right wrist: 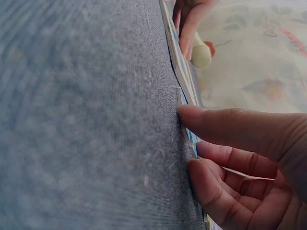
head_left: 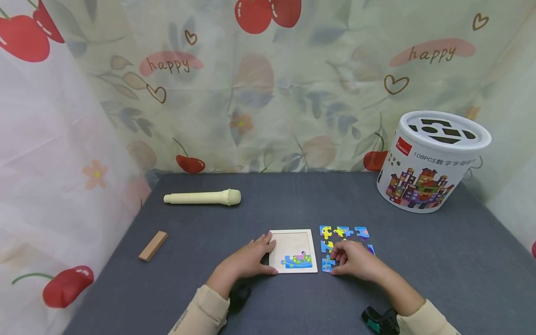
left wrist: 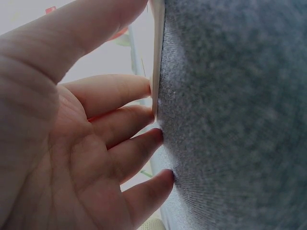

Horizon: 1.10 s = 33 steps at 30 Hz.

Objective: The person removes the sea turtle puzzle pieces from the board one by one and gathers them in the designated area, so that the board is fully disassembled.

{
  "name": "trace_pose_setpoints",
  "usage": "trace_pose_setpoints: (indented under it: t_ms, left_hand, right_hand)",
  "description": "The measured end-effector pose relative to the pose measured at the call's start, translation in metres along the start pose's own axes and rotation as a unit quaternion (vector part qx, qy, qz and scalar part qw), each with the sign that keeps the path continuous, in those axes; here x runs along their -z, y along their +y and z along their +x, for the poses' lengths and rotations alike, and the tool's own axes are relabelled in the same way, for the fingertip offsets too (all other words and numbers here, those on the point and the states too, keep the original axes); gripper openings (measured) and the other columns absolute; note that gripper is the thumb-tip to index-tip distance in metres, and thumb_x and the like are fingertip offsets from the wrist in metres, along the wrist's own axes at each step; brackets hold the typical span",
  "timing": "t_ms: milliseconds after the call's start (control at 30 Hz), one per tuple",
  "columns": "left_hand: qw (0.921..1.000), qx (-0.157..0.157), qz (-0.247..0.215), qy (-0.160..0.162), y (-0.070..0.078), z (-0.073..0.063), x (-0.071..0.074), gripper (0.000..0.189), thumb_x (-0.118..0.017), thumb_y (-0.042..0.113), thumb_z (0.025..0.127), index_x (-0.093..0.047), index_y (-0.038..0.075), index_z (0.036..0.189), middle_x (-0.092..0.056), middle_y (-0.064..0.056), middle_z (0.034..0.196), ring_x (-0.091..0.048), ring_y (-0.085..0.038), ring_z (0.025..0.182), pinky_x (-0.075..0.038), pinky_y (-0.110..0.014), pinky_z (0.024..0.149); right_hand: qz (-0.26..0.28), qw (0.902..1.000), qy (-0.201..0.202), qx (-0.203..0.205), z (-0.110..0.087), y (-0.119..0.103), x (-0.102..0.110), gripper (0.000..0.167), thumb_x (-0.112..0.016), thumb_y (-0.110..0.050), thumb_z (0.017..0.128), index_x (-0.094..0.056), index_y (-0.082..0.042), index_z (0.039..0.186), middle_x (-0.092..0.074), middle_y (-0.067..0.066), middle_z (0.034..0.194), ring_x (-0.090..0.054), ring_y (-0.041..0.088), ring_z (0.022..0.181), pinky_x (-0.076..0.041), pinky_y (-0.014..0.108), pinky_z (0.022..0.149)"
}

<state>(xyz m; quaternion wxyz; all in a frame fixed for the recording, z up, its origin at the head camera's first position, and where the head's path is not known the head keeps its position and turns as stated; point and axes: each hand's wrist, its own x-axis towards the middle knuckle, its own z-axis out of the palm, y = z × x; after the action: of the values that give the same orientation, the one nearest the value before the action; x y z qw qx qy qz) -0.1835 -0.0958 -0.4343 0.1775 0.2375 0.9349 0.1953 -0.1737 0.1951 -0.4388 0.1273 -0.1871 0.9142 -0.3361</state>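
A square wooden puzzle board (head_left: 289, 249) lies flat on the dark table, with joined puzzle pieces (head_left: 298, 261) in its lower right corner. My left hand (head_left: 251, 259) rests along its left edge, thumb by the near corner and fingers by the far one. In the left wrist view, those fingers (left wrist: 127, 96) stretch out to the thin board edge. Right of the board, my right hand (head_left: 356, 260) pinches a blue puzzle piece (head_left: 327, 264) in the nearest row. The right wrist view shows thumb and curled fingers at the piece's edge (right wrist: 193, 139). The hand hides several other pieces.
Loose puzzle pieces (head_left: 344, 231) lie in rows just beyond my right hand. A cream toy microphone (head_left: 201, 198) lies at the back left, and a wooden block (head_left: 153, 246) at the left. A white bucket (head_left: 427, 163) stands at the back right, before the patterned curtain (head_left: 293, 116).
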Motion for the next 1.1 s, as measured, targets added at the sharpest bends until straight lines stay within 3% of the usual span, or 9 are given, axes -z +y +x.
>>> trace_pose_setpoints:
  t_ms: [567, 1100]
  left_hand:
    - [1.0000, 0.001, -0.003, -0.001, 0.000, 0.000, 0.000, 0.078, -0.071, 0.038, 0.080, -0.037, 0.006, 0.142, -0.021, -0.012, 0.155, -0.019, -0.028, 0.144, -0.019, -0.046, 0.115]
    - [0.9999, 0.010, -0.007, -0.007, -0.001, 0.002, 0.000, 0.078, -0.072, 0.039, 0.079, -0.038, 0.007, 0.142, -0.021, -0.010, 0.155, -0.019, -0.027, 0.144, -0.019, -0.046, 0.115]
  right_hand:
    - [0.005, 0.9995, 0.011, 0.027, 0.004, -0.004, 0.004, 0.026, -0.080, -0.018, 0.071, -0.063, -0.005, 0.086, -0.056, 0.000, 0.073, -0.048, 0.004, 0.061, -0.044, 0.019, 0.054]
    - [0.083, 0.9929, -0.048, 0.070, 0.037, -0.024, -0.003, 0.024, -0.074, -0.012, 0.078, -0.067, 0.001, 0.097, -0.064, 0.006, 0.083, -0.054, 0.007, 0.069, -0.048, 0.019, 0.062]
